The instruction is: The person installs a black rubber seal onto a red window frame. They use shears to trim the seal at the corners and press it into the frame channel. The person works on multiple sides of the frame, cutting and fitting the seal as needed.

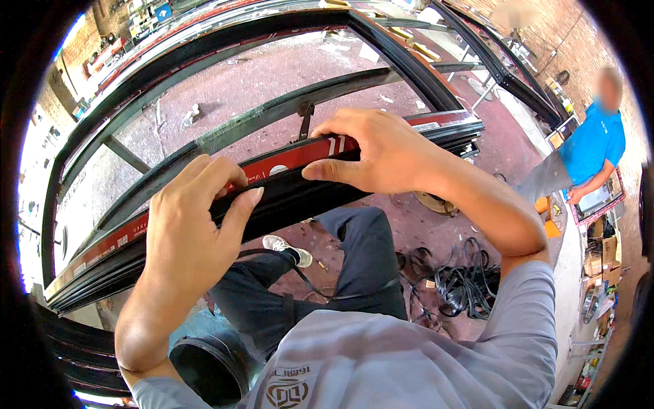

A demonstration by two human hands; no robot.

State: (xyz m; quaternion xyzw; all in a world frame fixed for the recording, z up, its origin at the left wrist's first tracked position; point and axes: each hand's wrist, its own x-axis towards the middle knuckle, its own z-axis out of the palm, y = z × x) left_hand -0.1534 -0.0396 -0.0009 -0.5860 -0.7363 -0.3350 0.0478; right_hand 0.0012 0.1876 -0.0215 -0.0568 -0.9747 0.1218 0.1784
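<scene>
A large black window frame [300, 187] with red film along its top lies across in front of me. My left hand [194, 221] grips its near rail, fingers curled over the red film and thumb against the black near side. Farther right along this rail, my right hand [368, 150] clasps it in the same way, with fingertips over the far edge and thumb on the near edge. A thin black rubber strip [313, 287] runs from under the rail near my left hand across my lap. Whether either hand pinches part of the strip is hidden.
Grey support bars [259, 112] pass beneath the frame. Loops of black strip [470, 279] lie on the floor to the right. A black bucket [208, 368] stands at lower left. A person in a blue shirt [596, 143] stands at right, near another dark frame [504, 68].
</scene>
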